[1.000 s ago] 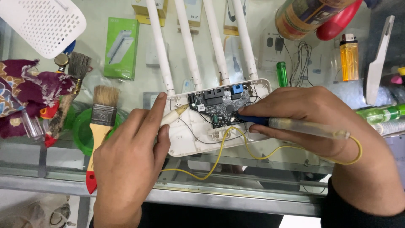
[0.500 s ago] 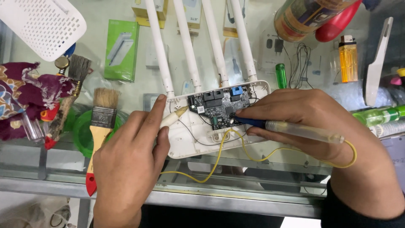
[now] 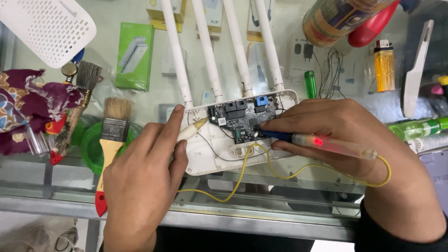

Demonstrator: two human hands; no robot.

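Observation:
An opened white router (image 3: pixel 219 149) with several upright antennas lies on a glass counter, its dark circuit board (image 3: pixel 235 119) exposed. My left hand (image 3: pixel 144 177) holds a cream-coloured probe (image 3: pixel 192 129) whose tip touches the board's left edge. My right hand (image 3: pixel 359 154) grips a translucent pen-like tester (image 3: pixel 326 143) with a blue tip on the board's right part; a red light glows inside it. A yellow wire (image 3: pixel 247 172) loops from the tester's back end across the router's lower shell toward the left probe.
A paintbrush (image 3: pixel 112 140) with a wooden and red handle lies left of my left hand, by a green roll. A second brush (image 3: pixel 77 100), patterned cloth (image 3: pixel 25 105), white perforated cover (image 3: pixel 46 25), green box (image 3: pixel 135 56), orange lighter (image 3: pixel 385 65) and a can (image 3: pixel 340 18) surround the router.
A red light now glows inside the tester in my right hand. Both hands have stayed nearly in place on the board.

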